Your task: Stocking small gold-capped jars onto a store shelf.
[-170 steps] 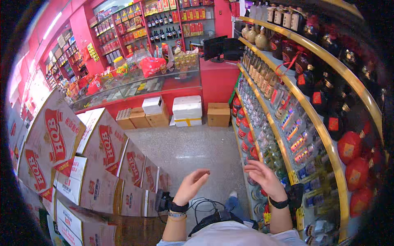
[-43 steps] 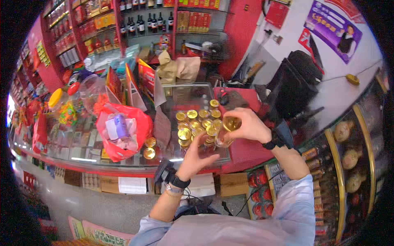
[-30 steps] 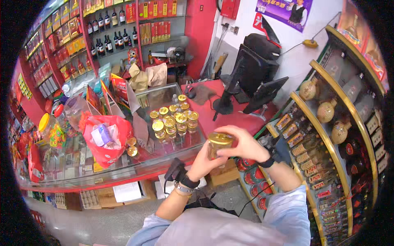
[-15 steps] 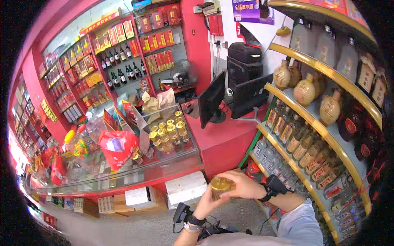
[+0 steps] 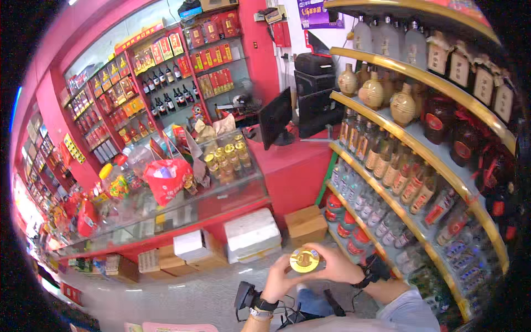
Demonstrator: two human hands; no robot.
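Observation:
A jar with a round gold lid (image 5: 304, 259) is held in front of me, its lid facing up toward the head view. My left hand (image 5: 277, 283) is closed round its left side. From the right, my right hand (image 5: 338, 266) grips the other side with curved fingers. The jar's body is mostly hidden under the lid and by my hands. Several similar gold-lidded jars (image 5: 228, 160) stand together on the glass counter (image 5: 221, 193) ahead, beside a red plastic bag (image 5: 168, 185).
Shelves of bottles with gold edges (image 5: 409, 144) curve along my right. A white foam box (image 5: 251, 235) and a brown carton (image 5: 306, 224) sit on the floor below the counter. A monitor (image 5: 275, 119) stands on the red desk (image 5: 290, 157). Boxes and bottles fill the wall shelves behind.
My view has turned somewhat to the right. The right hand has shifted from over the lid to the jar's right side, and the lid's top now shows in full.

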